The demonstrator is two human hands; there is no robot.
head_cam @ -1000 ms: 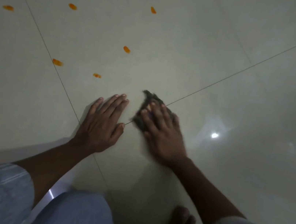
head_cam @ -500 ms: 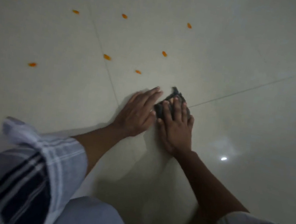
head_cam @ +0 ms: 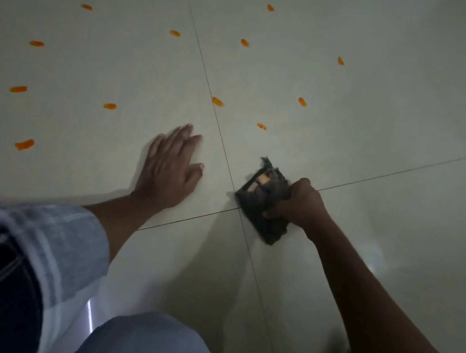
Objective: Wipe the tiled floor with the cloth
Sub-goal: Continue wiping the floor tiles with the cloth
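A dark, crumpled cloth (head_cam: 261, 201) lies on the pale tiled floor (head_cam: 384, 123), right where four tiles meet. My right hand (head_cam: 297, 205) grips the cloth's right side with curled fingers. An orange smear shows on the cloth's upper face. My left hand (head_cam: 171, 168) rests flat on the floor to the left of the cloth, fingers spread, holding nothing. Several orange smears (head_cam: 218, 102) dot the tiles beyond both hands; the nearest one (head_cam: 261, 126) sits just above the cloth.
Thin grout lines (head_cam: 208, 88) cross under the cloth. My knee in light trousers (head_cam: 149, 345) fills the bottom centre. Striped sleeves cover both upper arms at the bottom corners. A light glare (head_cam: 373, 258) shines on the floor to the right.
My right hand went from pressing flat on the cloth to gripping it, and hand and cloth moved right, away from my left hand. The view shifted and shows more orange smears.
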